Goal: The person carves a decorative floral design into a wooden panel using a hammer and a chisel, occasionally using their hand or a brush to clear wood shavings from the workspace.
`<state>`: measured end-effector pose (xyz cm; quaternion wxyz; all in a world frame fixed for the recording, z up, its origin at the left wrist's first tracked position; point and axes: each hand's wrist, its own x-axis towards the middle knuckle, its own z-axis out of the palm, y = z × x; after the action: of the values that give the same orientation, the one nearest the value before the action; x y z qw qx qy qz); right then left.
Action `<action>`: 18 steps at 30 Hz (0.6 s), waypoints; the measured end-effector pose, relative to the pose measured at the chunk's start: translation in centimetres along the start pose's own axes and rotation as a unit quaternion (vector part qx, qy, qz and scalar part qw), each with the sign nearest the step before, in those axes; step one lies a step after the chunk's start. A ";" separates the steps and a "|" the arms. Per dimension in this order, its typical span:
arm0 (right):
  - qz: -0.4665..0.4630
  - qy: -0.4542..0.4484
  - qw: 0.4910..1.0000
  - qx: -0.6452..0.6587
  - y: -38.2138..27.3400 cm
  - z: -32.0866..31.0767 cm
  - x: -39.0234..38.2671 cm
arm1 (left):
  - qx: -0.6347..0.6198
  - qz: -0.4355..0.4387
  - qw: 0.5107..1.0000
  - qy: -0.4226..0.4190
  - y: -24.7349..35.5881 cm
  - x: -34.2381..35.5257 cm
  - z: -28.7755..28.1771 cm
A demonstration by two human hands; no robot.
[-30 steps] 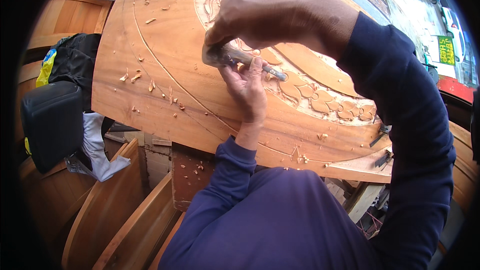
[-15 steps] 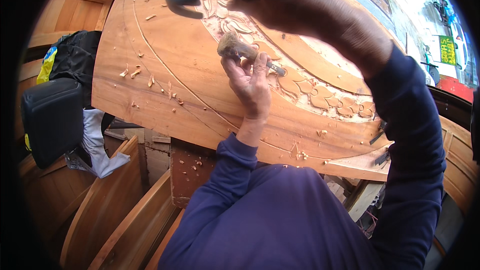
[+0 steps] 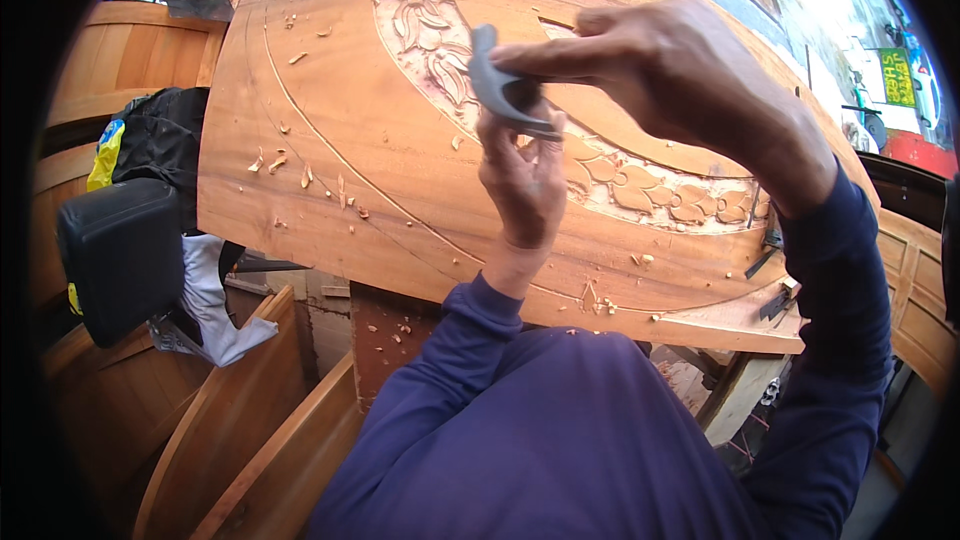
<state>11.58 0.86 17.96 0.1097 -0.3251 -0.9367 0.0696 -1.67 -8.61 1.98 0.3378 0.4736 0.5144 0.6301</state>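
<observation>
A wooden panel point(image 3: 345, 70) lies in front of me, with a curved band of carved flowers and leaves point(image 3: 640, 190) cut into it. Over that band my left hand point(image 3: 525, 195) is closed around a chisel, which the hammer now hides almost fully. My right hand point(image 3: 690, 80) grips a hammer with a grey, curved head point(image 3: 492, 85). That head hangs just above the fingers of my left hand, over the chisel's handle end; whether it touches cannot be made out. The hammer's handle is hidden inside my right hand.
Curled wood shavings point(image 3: 270, 162) are scattered over the panel. Dark flat tools point(image 3: 770, 255) rest near its right corner. Left of it stand a black padded seat or case point(image 3: 120, 260), a black bag point(image 3: 165, 130) and a white cloth point(image 3: 205, 280). Curved wooden boards point(image 3: 230, 410) stand below left.
My right hand has brought the hammer down and to the right, from beyond the chisel to over my left hand. The whole scene has shifted slightly as my head moved.
</observation>
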 end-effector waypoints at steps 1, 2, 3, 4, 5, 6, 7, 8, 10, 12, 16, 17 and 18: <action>0.035 0.001 0.999 0.010 -0.4 -0.4 -0.8 | -0.055 -0.012 0.998 -0.021 -0.5 -0.9 0.0; 0.075 -0.001 0.997 0.017 -0.5 -0.8 -2.1 | 0.031 0.092 0.991 -0.087 -0.5 -2.0 -0.3; 0.116 -0.003 0.993 0.022 -0.4 -1.3 -3.5 | -0.015 0.123 0.983 -0.139 1.0 -3.7 -0.5; 0.162 0.049 0.984 0.058 0.0 -0.8 -5.5 | -0.064 0.142 0.968 -0.198 2.0 -4.3 -0.4; 0.188 0.100 0.972 0.098 0.1 -0.7 -7.6 | -0.119 0.154 0.945 -0.262 3.5 -4.7 -0.2; 0.275 0.119 0.939 0.170 -0.3 0.1 -10.1 | -0.167 0.159 0.917 -0.324 4.9 -5.1 -0.1; 0.316 0.150 0.910 0.221 -0.8 1.0 -12.0 | -0.136 0.089 0.940 -0.301 4.6 -5.6 -0.7; 0.359 0.180 0.876 0.266 -1.7 1.7 -13.9 | -0.114 0.016 0.954 -0.278 4.5 -6.2 -1.1; 0.432 0.222 0.804 0.343 -4.0 3.7 -17.9 | -0.196 -0.167 0.934 -0.250 2.9 -1.6 -0.7; 0.490 0.247 0.741 0.387 -6.1 5.8 -20.6 | -0.240 -0.211 0.913 -0.252 1.9 4.3 0.4; 0.557 0.273 0.657 0.429 -9.1 8.9 -22.8 | -0.245 -0.236 0.894 -0.293 -2.1 9.6 4.4; 0.559 0.276 0.654 0.428 -9.4 9.1 -23.0 | -0.257 -0.254 0.879 -0.310 -2.8 10.0 5.2; 0.562 0.280 0.651 0.426 -9.8 9.4 -23.2 | -0.256 -0.261 0.874 -0.319 -3.6 10.1 6.0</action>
<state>21.19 -21.83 7.14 0.4335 -0.7108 -0.3671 0.4148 0.55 3.45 1.19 0.7456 0.3941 0.3039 0.4432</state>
